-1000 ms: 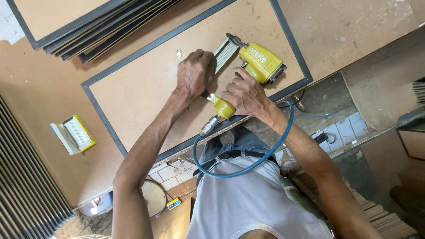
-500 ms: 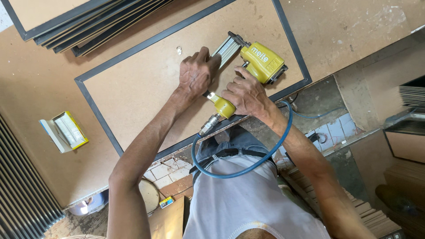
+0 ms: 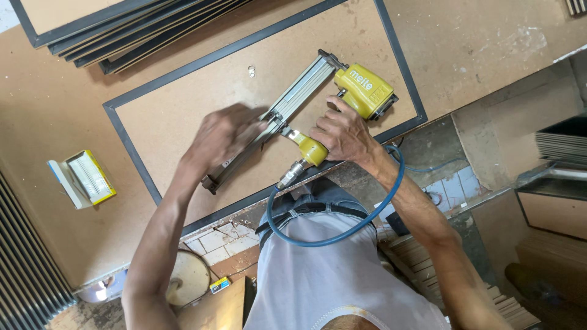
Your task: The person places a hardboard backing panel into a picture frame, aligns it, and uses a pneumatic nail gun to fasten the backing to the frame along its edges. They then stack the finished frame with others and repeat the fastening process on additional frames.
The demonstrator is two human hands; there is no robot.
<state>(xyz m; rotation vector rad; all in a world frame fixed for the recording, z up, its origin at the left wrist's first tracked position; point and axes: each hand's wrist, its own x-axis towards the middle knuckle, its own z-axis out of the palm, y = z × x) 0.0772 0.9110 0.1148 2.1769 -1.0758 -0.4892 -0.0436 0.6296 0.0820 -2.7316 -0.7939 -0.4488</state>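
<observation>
My right hand (image 3: 343, 135) grips the handle of a yellow pneumatic staple gun (image 3: 362, 90) that lies on the brown backing board of a dark picture frame (image 3: 136, 160). The gun's long silver magazine (image 3: 301, 88) is slid open, and its inner rail (image 3: 227, 170) sticks out toward the lower left. My left hand (image 3: 221, 137) is blurred with motion and rests on that pulled-out rail. A blue air hose (image 3: 342, 229) loops from the gun's handle across my waist.
A small yellow and white box of staples (image 3: 85, 178) lies open on the brown table (image 3: 501, 36) at the left. Several dark frames (image 3: 134, 27) are stacked at the top left. Thin boards (image 3: 562, 146) are piled at the right, below the table's edge.
My left hand has moved from the gun's body down to the left, and the magazine rail has been pulled out. My right hand stays on the handle.
</observation>
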